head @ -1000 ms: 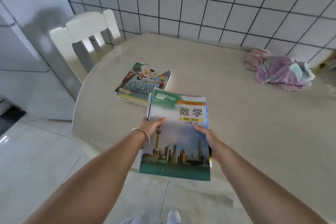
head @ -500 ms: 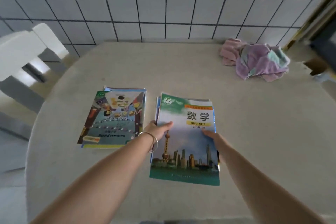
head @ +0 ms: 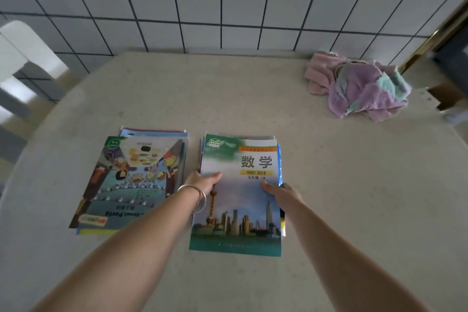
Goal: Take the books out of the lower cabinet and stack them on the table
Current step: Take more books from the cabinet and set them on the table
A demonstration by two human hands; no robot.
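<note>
A pile of books topped by a maths textbook [head: 240, 200] with a city skyline cover lies on the beige table [head: 354, 197]. My left hand [head: 203, 181], a silver bangle on its wrist, grips the pile's left edge with the thumb on the cover. My right hand [head: 281, 191] grips the right edge the same way. Just to the left lies a second pile of books [head: 131, 180], topped by a colourful picture-cover book turned upside down to me. The lower cabinet is out of view.
A crumpled pink and purple cloth [head: 359, 86] sits at the table's far right. A white chair [head: 17, 63] stands off the left side. The tiled wall [head: 228, 2] runs behind the table. A dark opening with a gold frame [head: 450, 40] is at the far right.
The pile in my hands came from over the table's edge forward onto the table, beside the other pile. My view swung from the table's left corner to face the wall.
</note>
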